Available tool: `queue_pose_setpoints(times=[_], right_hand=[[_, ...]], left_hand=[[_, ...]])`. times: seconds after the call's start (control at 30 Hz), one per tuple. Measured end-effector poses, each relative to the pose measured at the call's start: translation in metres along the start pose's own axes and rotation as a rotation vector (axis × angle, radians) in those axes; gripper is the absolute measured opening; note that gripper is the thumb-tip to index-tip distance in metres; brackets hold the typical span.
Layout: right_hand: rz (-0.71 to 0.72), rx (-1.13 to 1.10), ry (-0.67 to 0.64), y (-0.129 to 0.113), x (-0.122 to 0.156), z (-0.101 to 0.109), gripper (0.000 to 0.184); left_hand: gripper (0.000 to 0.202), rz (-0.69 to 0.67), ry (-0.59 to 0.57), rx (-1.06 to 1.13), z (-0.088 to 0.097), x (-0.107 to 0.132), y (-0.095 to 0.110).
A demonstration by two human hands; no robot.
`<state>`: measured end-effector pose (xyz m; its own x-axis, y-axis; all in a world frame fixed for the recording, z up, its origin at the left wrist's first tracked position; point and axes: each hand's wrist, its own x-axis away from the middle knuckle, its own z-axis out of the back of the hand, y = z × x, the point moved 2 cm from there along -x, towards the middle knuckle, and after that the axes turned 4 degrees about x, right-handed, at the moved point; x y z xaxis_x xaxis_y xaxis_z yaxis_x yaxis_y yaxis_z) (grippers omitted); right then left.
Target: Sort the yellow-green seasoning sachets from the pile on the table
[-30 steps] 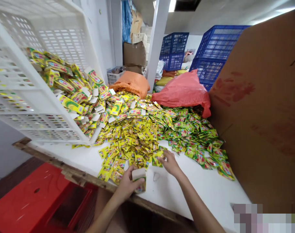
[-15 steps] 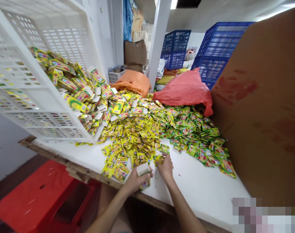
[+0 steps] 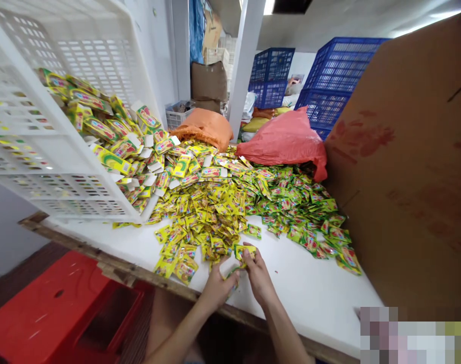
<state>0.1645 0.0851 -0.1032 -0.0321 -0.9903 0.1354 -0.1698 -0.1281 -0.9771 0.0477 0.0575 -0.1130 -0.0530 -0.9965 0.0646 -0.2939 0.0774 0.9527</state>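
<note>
My left hand (image 3: 216, 289) is closed around a small printed box (image 3: 229, 267) with a white flap, near the table's front edge. Pinched in my right hand (image 3: 258, 277) is a yellow sachet (image 3: 245, 252), held right beside the box's flap end. Both hands are close together, almost touching. Just beyond them spreads a heap of yellow sachets (image 3: 211, 207). A pile of green sachets (image 3: 294, 202) lies to the right of it. Much of the box is hidden by my left fingers.
A white crate (image 3: 73, 151) lies tipped at left, spilling small boxes (image 3: 112, 134) onto the white table (image 3: 302, 298). An orange sack (image 3: 205, 126) and a red bag (image 3: 287, 139) stand behind the heaps. A large carton (image 3: 408, 177) walls the right side. A red stool (image 3: 44, 303) is below left.
My right hand has lifted the yellow sachet from the heap's edge and brought it left to the box. My left hand has turned the box slightly toward it. The view has shifted a little.
</note>
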Motion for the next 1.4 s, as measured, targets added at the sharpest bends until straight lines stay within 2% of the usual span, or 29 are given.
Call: queue_pose_setpoints(times=[0.1, 0.17, 0.23, 0.37, 0.47, 0.57, 0.63, 0.7, 0.8, 0.93, 1.0, 1.13, 1.23, 1.4], right_hand=[[-0.109, 0.116, 0.041, 0.01, 0.0, 0.004, 0.044], [-0.101, 0.158, 0.012, 0.01, -0.001, 0.009, 0.043], [0.002, 0.182, 0.012, 0.001, 0.0, 0.014, 0.038], [0.241, 0.266, 0.085, -0.034, 0.007, 0.019, 0.028], [0.356, 0.427, -0.046, -0.055, 0.016, 0.014, 0.024], [0.506, 0.772, -0.217, -0.065, 0.023, 0.01, 0.017], [0.598, 0.986, -0.275, -0.067, 0.024, 0.012, 0.012], [0.643, 1.148, -0.293, -0.069, 0.023, 0.016, 0.01], [0.653, 1.292, -0.267, -0.073, 0.02, 0.02, 0.008], [0.625, 1.346, -0.201, -0.078, 0.019, 0.02, 0.007], [0.615, 1.372, -0.219, -0.078, 0.021, 0.016, 0.006], [0.661, 1.388, -0.327, -0.071, 0.027, 0.001, 0.003], [0.677, 1.373, -0.316, -0.064, 0.03, -0.007, 0.008], [0.659, 1.386, -0.365, -0.063, 0.033, -0.002, 0.012]], left_hand=[[0.042, 0.032, 0.061, 0.024, 0.001, 0.0, -0.005], [0.042, 0.05, 0.06, 0.028, 0.003, 0.0, -0.003], [0.039, 0.052, 0.01, 0.036, 0.003, 0.0, 0.001], [0.027, 0.052, -0.133, 0.065, -0.005, -0.002, 0.01], [0.026, 0.114, -0.212, 0.071, -0.013, -0.009, 0.011], [0.026, 0.193, -0.409, 0.065, -0.021, -0.015, 0.009], [0.026, 0.238, -0.51, 0.06, -0.023, -0.018, 0.007], [0.025, 0.27, -0.547, 0.063, -0.023, -0.019, 0.006], [0.025, 0.288, -0.558, 0.092, -0.025, -0.018, 0.005], [0.026, 0.28, -0.53, 0.145, -0.025, -0.017, 0.0], [0.025, 0.278, -0.528, 0.134, -0.026, -0.018, -0.003], [0.026, 0.109, -0.424, 0.013, -0.023, -0.023, -0.008], [0.037, -0.015, -0.354, -0.07, -0.019, -0.025, -0.008], [0.039, -0.009, -0.413, -0.132, -0.015, -0.024, -0.006]])
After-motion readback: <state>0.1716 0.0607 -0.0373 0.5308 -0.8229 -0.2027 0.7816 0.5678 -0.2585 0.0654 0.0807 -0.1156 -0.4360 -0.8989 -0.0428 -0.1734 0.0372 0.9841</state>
